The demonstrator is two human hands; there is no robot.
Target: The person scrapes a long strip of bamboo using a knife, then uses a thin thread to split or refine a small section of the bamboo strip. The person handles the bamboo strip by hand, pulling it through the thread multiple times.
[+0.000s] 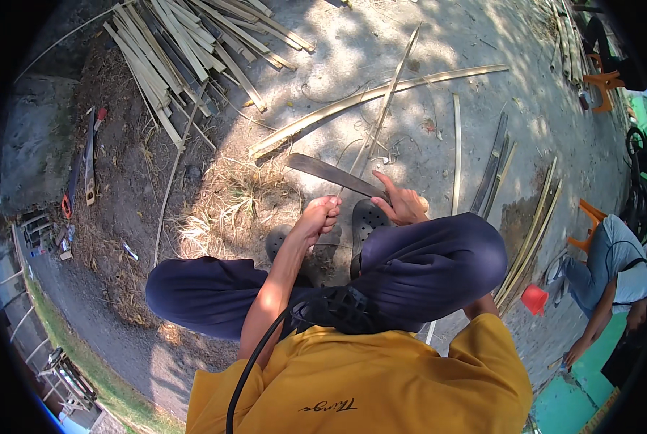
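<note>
My left hand is closed in a fist around the near end of a thin bamboo strip, which runs away from me over the ground. In my right hand is a machete, gripped at the handle with the index finger stretched out. Its dark, broad blade points to the left and crosses the thin strip just beyond my left fist. Farther out, a wider split bamboo piece lies across a long curved bamboo slat. My palm hides most of the machete's handle.
A heap of bamboo slats lies at the far left, with a handsaw nearer. Longer strips and a red plastic container are on the right. Another person sits at the right near an orange stool.
</note>
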